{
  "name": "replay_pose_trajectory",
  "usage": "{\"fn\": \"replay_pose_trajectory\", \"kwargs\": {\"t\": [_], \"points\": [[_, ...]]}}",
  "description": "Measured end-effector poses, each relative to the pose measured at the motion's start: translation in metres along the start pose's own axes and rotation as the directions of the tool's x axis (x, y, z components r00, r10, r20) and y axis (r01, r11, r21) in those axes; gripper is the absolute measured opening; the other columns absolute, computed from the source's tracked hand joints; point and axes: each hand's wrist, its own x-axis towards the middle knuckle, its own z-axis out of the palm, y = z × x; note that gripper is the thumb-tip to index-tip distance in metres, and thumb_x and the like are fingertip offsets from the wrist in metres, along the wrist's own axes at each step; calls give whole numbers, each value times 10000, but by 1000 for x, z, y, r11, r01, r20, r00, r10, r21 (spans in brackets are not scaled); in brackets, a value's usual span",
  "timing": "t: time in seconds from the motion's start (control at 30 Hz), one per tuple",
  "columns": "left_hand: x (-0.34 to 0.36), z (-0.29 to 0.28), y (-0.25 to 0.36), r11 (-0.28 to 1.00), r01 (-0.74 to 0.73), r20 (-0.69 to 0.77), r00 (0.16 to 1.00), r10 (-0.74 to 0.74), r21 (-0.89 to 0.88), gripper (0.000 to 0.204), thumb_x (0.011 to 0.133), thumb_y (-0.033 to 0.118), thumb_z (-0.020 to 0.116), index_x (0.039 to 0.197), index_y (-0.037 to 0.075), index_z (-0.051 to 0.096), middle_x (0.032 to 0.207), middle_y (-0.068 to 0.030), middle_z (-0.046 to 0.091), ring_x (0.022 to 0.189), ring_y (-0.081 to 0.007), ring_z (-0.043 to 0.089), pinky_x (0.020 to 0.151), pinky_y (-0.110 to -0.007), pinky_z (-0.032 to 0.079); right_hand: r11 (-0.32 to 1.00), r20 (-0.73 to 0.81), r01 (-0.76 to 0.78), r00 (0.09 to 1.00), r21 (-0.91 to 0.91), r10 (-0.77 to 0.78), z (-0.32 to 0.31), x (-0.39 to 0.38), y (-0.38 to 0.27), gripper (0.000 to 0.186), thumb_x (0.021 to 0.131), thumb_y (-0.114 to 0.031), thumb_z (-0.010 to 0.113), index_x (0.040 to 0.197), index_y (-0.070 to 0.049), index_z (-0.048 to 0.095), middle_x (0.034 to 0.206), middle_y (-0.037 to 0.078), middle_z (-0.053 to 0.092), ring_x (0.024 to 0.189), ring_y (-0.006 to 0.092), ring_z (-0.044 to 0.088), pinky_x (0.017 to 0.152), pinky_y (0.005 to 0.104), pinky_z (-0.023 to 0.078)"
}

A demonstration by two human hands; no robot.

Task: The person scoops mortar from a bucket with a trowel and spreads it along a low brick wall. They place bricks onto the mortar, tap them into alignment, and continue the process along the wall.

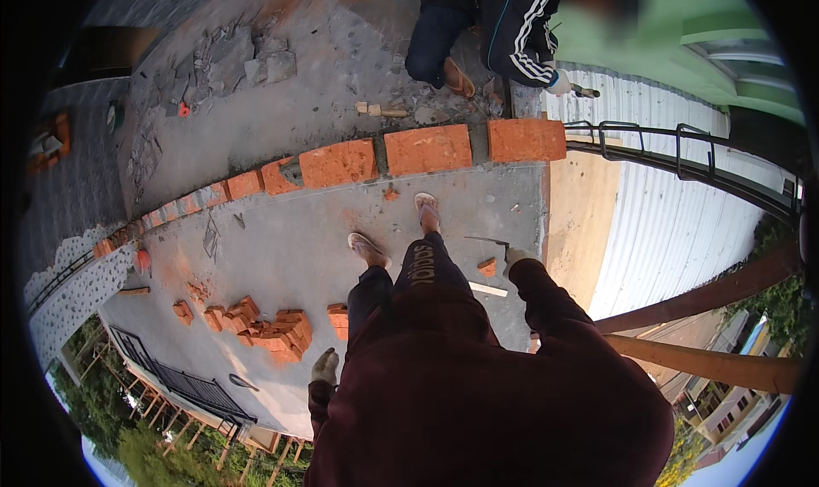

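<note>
My right hand (pixel 516 259), in a pale glove, is closed round the handle of a trowel (pixel 486 240), seen nearly edge-on with its thin dark blade pointing left. A broken brick piece (pixel 487 267) lies on the floor beside that hand. My left hand (pixel 325 366), also gloved, hangs low at my side with nothing in it, its fingers loosely stretched. Nearest to it are a few bricks (pixel 338 320) by my leg. Ahead of my sandalled feet runs a row of orange bricks (pixel 428 149) with gaps between them and a thin line along its near side.
Loose bricks (pixel 277 333) lie heaped at left. Beyond the row, a person (pixel 512 26) in dark clothes crouches, a gloved hand (pixel 560 84) holding a tool. Rubble (pixel 235 60) lies far left. Steel rebar (pixel 682 156) extends right over white corrugated sheeting (pixel 657 223). A wood strip (pixel 488 289) is near my right leg.
</note>
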Motion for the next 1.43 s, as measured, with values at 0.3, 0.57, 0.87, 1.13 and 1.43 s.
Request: {"fn": "replay_pose_trajectory", "kwargs": {"t": [0.3,0.57,0.87,1.13,1.43], "points": [[1,31,24,992,94,75,992,-100,83,568,994,442,703,1392,41,639,1134,-19,703,963,-122,624,878,-300,502,930,-484,367,818,24,-310,-194,-104,-94,411,921,-197,620,1291,-48,520,1092,228,681,934,433,694,774,525,560],[11,33,67,991,34,24,999,-31,-130,602,964,446,734,1413,63,613,1195,20,672,992,-73,592,840,-271,473,876,-402,-58,902,-479,-160,-297,83,-85,312,915,-192,608,1156,-20,706,1104,216,749,1053,393,730,881,482,585],[-36,50,-25,914,193,-41,974,-221,-356,420,989,325,732,1335,93,679,1097,52,700,911,-34,590,806,-260,456,912,-280,181,914,-368,-295,-267,28,-143,295,930,-205,583,1172,-41,623,1104,255,721,1063,443,692,900,508,545],[7,47,-59,948,168,74,985,-153,-269,463,994,296,731,1375,44,652,1158,-8,710,1012,-98,629,911,-293,493,930,-423,-106,904,-352,-57,-300,-2,-73,414,894,-136,612,1302,-67,612,1186,208,725,1101,402,697,934,495,565],[46,13,0,964,-13,-39,999,3,-264,481,962,367,768,1368,128,669,1056,113,662,871,-8,551,776,-260,429,907,-289,-3,948,-422,-132,-320,-1,-48,322,899,-207,634,1185,-66,679,1163,204,731,1101,402,694,917,470,557]]}}
